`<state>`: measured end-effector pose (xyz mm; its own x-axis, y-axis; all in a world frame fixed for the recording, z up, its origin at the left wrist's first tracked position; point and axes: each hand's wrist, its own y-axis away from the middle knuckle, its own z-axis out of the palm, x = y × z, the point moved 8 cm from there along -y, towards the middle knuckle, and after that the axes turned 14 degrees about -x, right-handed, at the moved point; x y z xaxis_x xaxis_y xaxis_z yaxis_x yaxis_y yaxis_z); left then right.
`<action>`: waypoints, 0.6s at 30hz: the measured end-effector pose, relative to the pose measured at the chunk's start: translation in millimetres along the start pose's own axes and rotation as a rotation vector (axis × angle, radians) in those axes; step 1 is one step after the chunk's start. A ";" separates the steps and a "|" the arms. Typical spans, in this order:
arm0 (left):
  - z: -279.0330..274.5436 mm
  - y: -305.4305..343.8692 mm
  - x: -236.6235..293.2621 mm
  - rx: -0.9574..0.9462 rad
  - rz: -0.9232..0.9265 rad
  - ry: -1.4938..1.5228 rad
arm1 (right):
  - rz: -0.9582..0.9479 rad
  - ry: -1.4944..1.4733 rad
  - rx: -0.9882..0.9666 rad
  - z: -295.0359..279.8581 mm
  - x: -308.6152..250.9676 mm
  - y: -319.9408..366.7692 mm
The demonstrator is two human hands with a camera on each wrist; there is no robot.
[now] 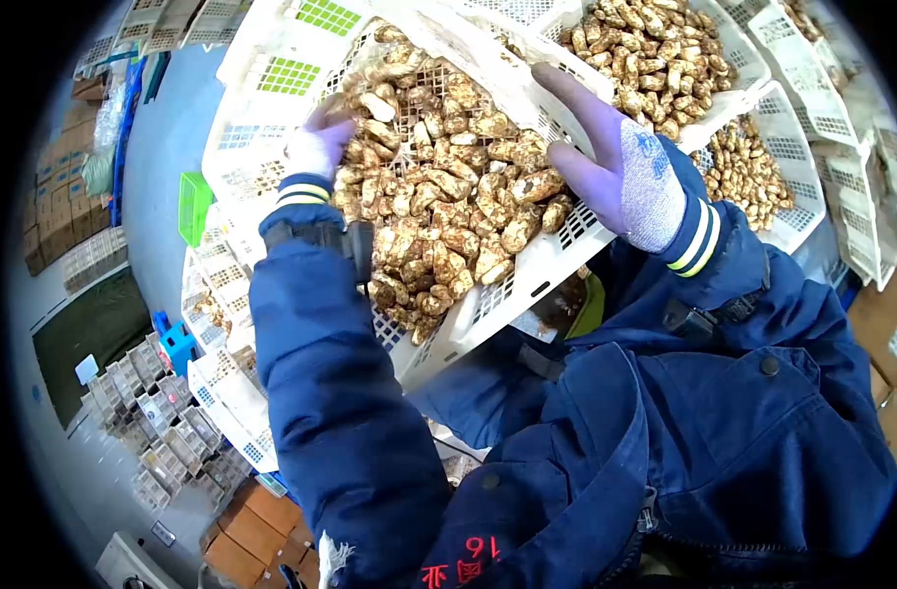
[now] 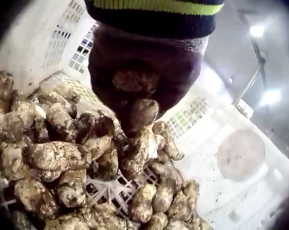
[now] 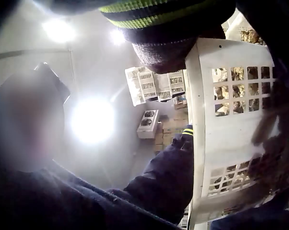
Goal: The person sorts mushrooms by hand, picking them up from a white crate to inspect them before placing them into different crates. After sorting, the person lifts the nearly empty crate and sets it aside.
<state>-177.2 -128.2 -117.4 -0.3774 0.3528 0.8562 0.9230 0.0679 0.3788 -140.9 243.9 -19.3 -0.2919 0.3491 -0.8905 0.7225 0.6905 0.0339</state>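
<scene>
Stubby mushroom-like pieces, mottled brown and cream, lie heaped over the lattice floor of a tilted white plastic basket. My gloved left hand reaches in at the left side, fingers bent among the pieces. In the left wrist view, a shadowed mushroom-like piece sits against the dark underside of that hand. At the basket's right wall is my gloved right hand, thumb and finger straight and spread apart. The right wrist view has this hand beside the wall's rim, its fingertips hidden.
More white baskets of similar pieces stand at the upper right. Others stand stacked at the left, near a green bin. Cardboard boxes occupy the lower left. A dark container lies below the basket's near edge.
</scene>
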 end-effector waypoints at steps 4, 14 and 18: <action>-21.9 37.8 10.7 -0.031 -0.120 0.406 | 0.031 -0.010 0.001 -2.1 -7.0 -3.0; 78.9 19.3 5.8 -0.105 -0.345 -0.686 | -0.015 -0.023 0.035 -1.7 -5.1 -2.0; 109.7 8.9 5.0 -0.181 -0.485 -1.070 | -0.016 -0.021 0.029 -2.5 -6.1 -3.3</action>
<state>-162.7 -23.5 -148.3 -0.3507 0.9325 -0.0862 0.6445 0.3071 0.7003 -143.1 241.1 -12.9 -0.2905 0.3241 -0.9003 0.7360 0.6770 0.0062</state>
